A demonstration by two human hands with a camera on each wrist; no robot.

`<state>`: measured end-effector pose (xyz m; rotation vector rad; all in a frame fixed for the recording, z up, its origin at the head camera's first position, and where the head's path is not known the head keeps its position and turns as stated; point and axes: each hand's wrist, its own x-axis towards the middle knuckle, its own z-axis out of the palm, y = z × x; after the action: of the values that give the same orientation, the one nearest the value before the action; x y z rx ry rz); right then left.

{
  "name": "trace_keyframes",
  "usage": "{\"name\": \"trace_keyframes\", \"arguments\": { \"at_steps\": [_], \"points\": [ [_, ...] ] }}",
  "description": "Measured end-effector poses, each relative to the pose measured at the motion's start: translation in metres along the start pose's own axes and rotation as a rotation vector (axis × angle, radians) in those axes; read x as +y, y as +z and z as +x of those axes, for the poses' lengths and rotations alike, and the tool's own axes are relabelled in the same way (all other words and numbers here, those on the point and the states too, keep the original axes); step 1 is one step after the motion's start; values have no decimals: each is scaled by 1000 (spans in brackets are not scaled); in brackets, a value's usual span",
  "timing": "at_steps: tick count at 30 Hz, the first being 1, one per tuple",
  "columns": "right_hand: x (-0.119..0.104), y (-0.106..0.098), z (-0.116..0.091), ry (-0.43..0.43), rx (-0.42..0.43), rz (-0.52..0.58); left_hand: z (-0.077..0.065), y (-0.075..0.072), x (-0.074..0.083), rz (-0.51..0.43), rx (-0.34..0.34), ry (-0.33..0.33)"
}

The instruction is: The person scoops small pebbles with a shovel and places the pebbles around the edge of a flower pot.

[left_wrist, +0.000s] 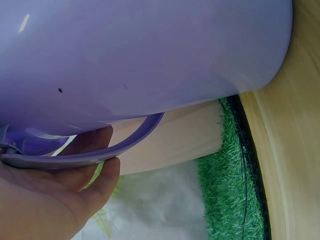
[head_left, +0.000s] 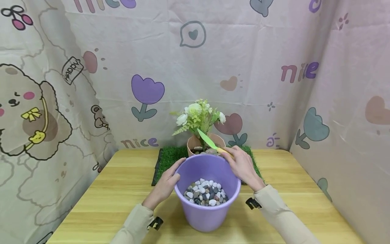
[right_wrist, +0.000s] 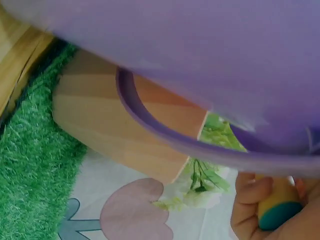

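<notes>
A purple plastic bucket (head_left: pixel 205 217) with mixed white, grey and brown pebbles (head_left: pixel 207 194) at its bottom is at the front middle of the table. My left hand (head_left: pixel 166 181) holds its left side at the rim, thumb over the edge; the left wrist view shows the fingers around the bucket's curved purple handle (left_wrist: pixel 127 142). On the other side my right hand (head_left: pixel 243 166) grips a small garden trowel with a green blade (head_left: pixel 208 139) and yellow handle, right at the bucket's rim. The teal-tipped trowel handle (right_wrist: pixel 280 204) shows between its fingers in the right wrist view.
Behind the bucket, a peach flowerpot (head_left: pixel 191 142) with white flowers (head_left: pixel 195 110) and stones stands on a green artificial grass mat (head_left: pixel 173 156). A printed cloth (head_left: pixel 195 67) hangs around the back and sides of the wooden table (head_left: pixel 122 189).
</notes>
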<state>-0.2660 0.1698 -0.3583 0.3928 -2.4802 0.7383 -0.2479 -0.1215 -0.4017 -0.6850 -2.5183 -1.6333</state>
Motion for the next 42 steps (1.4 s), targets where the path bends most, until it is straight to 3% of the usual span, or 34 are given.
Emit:
{"name": "trace_keyframes", "arguments": {
  "at_steps": [5,15,22,26,33,42],
  "points": [
    [5,-8,-4,1,-82,1,-1,1,0,12,11,6],
    [37,-13,-20,81,-147,-27,-3,0,0,9,12,-18],
    [60,-20,-35,98,-147,-69,-2,0,0,4,8,-12],
    [72,-23,-42,126,-194,-87,-2,0,0,14,13,-2],
    [95,-20,-60,234,-347,-66,-2,1,0,14,12,-1],
    [119,-22,-76,356,-394,-44,-1,1,1,14,7,6]
  ]
}}
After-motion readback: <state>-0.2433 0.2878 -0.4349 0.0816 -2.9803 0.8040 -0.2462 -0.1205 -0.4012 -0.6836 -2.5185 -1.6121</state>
